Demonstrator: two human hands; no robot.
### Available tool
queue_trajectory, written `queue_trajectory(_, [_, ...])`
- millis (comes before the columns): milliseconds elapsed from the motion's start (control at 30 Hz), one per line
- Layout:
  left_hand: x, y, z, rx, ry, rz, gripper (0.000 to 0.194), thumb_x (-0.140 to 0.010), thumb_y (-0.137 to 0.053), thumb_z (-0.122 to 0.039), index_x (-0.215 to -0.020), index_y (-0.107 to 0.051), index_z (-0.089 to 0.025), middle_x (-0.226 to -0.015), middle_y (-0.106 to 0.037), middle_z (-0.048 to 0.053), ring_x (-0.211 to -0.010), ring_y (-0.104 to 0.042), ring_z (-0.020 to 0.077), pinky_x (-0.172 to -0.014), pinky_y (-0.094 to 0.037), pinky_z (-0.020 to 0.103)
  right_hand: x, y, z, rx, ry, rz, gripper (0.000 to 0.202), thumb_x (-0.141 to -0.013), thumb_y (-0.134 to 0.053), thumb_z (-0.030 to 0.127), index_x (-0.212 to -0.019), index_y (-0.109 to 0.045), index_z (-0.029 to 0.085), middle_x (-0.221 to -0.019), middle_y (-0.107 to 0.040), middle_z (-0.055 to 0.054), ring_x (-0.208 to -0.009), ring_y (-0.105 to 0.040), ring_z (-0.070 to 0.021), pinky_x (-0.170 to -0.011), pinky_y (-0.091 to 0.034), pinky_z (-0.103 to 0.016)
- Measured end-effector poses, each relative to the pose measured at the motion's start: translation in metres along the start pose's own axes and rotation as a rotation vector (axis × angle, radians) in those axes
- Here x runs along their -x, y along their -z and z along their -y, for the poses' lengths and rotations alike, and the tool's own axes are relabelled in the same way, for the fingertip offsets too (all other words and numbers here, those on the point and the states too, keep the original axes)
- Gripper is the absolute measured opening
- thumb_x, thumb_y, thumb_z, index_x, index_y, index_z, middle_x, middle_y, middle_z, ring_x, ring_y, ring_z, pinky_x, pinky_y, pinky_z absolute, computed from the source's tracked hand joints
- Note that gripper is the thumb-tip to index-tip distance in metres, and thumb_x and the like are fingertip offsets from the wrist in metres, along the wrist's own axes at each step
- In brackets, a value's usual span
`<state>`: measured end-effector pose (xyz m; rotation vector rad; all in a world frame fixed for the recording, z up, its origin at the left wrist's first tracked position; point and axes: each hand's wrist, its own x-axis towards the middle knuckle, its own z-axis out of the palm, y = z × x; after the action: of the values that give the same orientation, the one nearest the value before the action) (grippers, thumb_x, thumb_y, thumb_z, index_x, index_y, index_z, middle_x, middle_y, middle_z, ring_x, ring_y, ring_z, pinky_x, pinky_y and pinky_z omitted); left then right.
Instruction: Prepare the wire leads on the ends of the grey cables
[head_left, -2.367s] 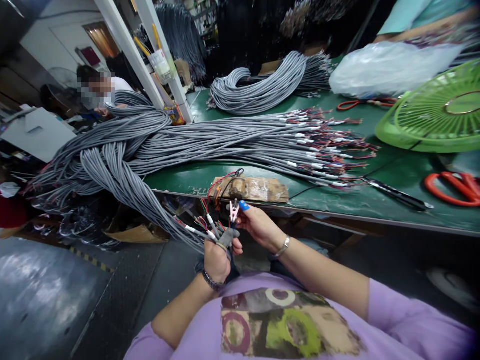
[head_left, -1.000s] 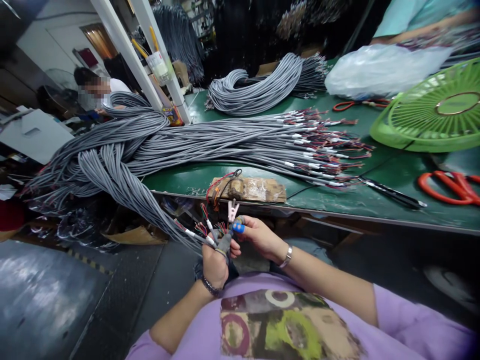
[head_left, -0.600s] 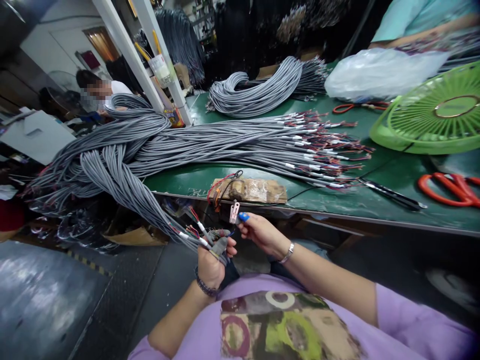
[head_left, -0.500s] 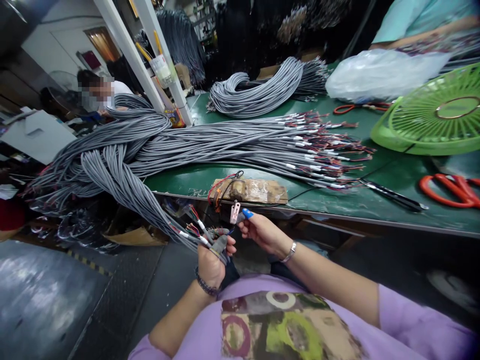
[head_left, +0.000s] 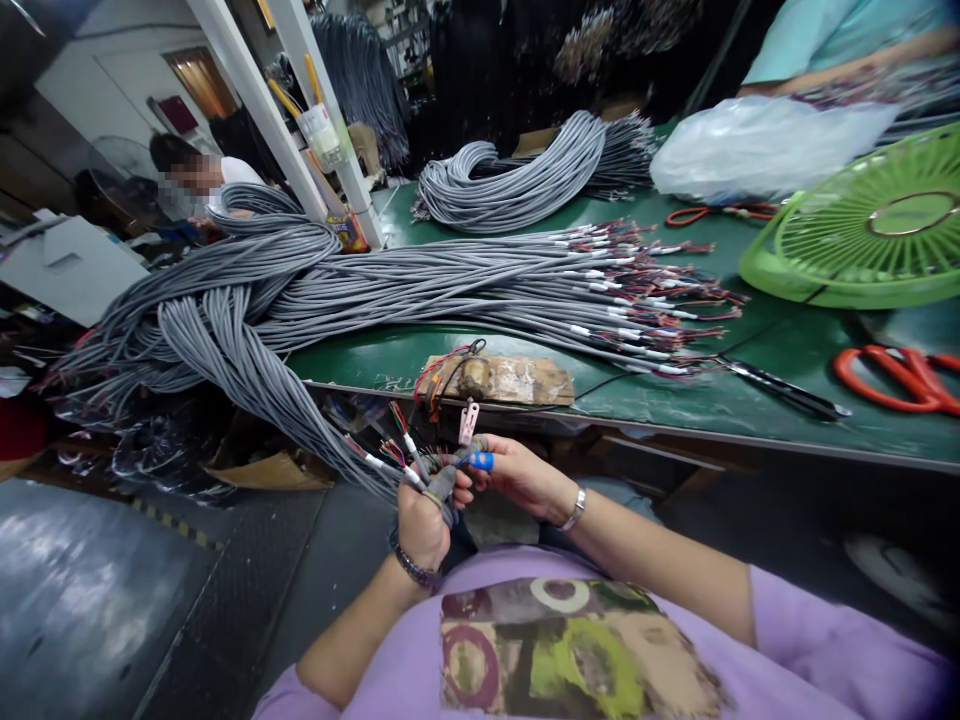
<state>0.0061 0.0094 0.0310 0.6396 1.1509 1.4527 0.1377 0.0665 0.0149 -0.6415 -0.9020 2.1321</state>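
Observation:
Gray cables [head_left: 292, 385] hang off the table's front edge, and their ends, with white sleeves and thin colored wires, are in my left hand [head_left: 425, 515], whose fingers are wrapped round them. My right hand [head_left: 517, 475], with blue tape on a finger, is pinched close to my left fingertips at the wire ends; what it pinches is too small to make out. Just above my right fingers is a pale pink slotted piece [head_left: 469, 423], in front of a wooden block [head_left: 517, 381] with red and black wires at the table edge.
Long gray cables [head_left: 450, 270] lie across the green table [head_left: 367, 372], with a coil [head_left: 517, 180] behind. Right are tweezers [head_left: 784, 388], orange scissors [head_left: 892, 378], a green fan [head_left: 862, 225] and a plastic bag [head_left: 765, 150]. Another person [head_left: 199, 175] sits at the far left.
My right hand has moved slightly left and down, closer to my left hand, and its taped finger has turned. The colored wire ends above my left hand have shifted a little.

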Motion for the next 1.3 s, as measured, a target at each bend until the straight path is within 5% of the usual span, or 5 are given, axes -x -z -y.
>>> queue_trajectory(433, [0.004, 0.002, 0.001, -0.103, 0.09, 0.219, 0.026, -0.067, -0.075, -0.034, -0.081, -0.067, -0.013, -0.068, -0.071, 0.006, -0.047, -0.059, 0.0104, -0.045, -0.04, 0.019, -0.001, 0.001, -0.001, -0.019, -0.078, -0.043, 0.025, -0.068, -0.073, 0.031, -0.063, -0.054, 0.016, -0.053, -0.051, 0.004, -0.047, -0.045, -0.0083, -0.051, -0.036, -0.024])
queue_trajectory(600, [0.003, 0.003, 0.0, -0.059, 0.046, 0.152, 0.023, -0.068, -0.074, -0.03, -0.083, -0.067, -0.014, -0.07, -0.072, 0.005, -0.049, -0.06, 0.0093, -0.046, -0.041, 0.018, -0.006, 0.006, 0.008, -0.153, -0.094, -0.244, 0.026, -0.076, -0.067, 0.041, -0.071, -0.059, 0.016, -0.063, -0.059, 0.0, -0.051, -0.049, -0.0083, -0.051, -0.042, -0.022])
queue_trajectory(733, [0.003, 0.003, -0.004, -0.008, -0.031, 0.136, 0.021, -0.069, -0.074, -0.029, -0.083, -0.067, -0.016, -0.072, -0.072, 0.004, -0.049, -0.06, 0.0086, -0.046, -0.04, 0.017, -0.012, 0.002, 0.026, -0.154, -0.141, -0.211, 0.041, -0.084, -0.052, 0.053, -0.076, -0.064, 0.015, -0.069, -0.062, -0.004, -0.057, -0.053, -0.0104, -0.052, -0.045, -0.021])
queue_trajectory(933, [-0.005, -0.003, -0.008, 0.032, -0.121, 0.166, 0.017, -0.069, -0.074, -0.027, -0.081, -0.069, -0.017, -0.071, -0.072, 0.004, -0.048, -0.06, 0.0087, -0.043, -0.037, 0.017, -0.023, -0.007, 0.029, -0.096, -0.109, -0.219, 0.037, -0.08, -0.06, 0.051, -0.082, -0.067, 0.014, -0.057, -0.056, -0.001, -0.052, -0.048, -0.0099, -0.049, -0.042, -0.021])
queue_trajectory(1300, [-0.02, -0.002, 0.002, 0.126, -0.008, 0.233, 0.022, -0.063, -0.078, -0.027, -0.077, -0.069, -0.014, -0.066, -0.071, 0.005, -0.047, -0.062, 0.0107, -0.041, -0.035, 0.015, -0.03, -0.01, 0.017, -0.161, 0.069, -0.277, 0.037, -0.066, -0.075, 0.049, -0.064, -0.064, 0.014, -0.054, -0.055, 0.001, -0.05, -0.046, -0.0084, -0.049, -0.039, -0.022])
